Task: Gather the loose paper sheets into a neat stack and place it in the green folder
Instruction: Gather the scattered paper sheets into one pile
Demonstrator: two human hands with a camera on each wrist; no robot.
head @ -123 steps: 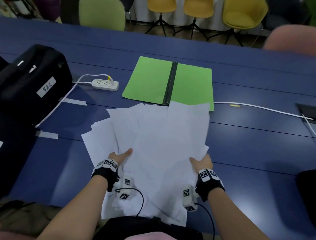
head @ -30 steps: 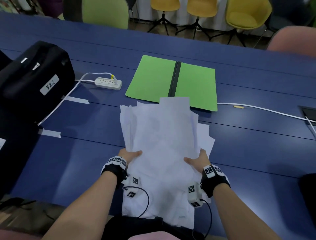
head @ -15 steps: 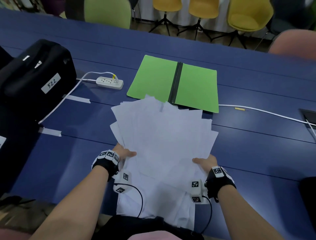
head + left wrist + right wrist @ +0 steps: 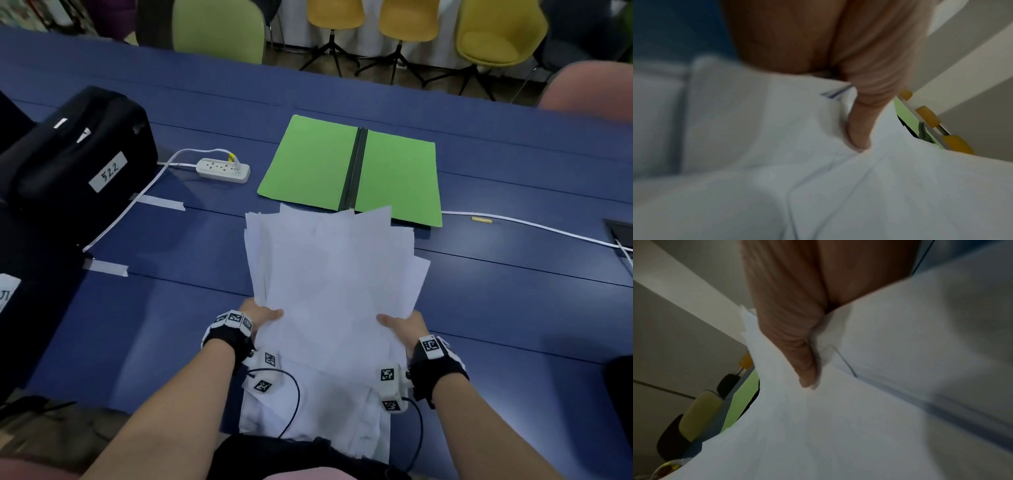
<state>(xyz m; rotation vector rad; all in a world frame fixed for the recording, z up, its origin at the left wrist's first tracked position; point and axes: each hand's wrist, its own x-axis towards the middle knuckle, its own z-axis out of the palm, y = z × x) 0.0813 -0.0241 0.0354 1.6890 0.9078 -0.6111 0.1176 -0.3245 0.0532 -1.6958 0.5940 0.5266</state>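
Paper sheets point(image 4: 329, 284): white, a loose fanned bundle with uneven corners, raised off the table point(image 4: 513, 308) at its near edge in front of you, the far tips reaching over the near edge of the folder point(image 4: 308, 164). Your left hand point(image 4: 260, 313) grips the bundle's left side, thumb point(image 4: 859, 129) pressed on top; your right hand point(image 4: 402, 325) grips the right side the same way, thumb point(image 4: 803, 366) on top, the other fingers hidden under the paper. More sheets lie flat beneath your wrists at the near edge. Folder: green, lying open and flat toward the middle of the table, dark spine upward. Power strip point(image 4: 223, 170): white, just left of the folder. Black case point(image 4: 75, 161): labelled 522, at the left edge. White cable point(image 4: 534, 226): running toward the right edge.
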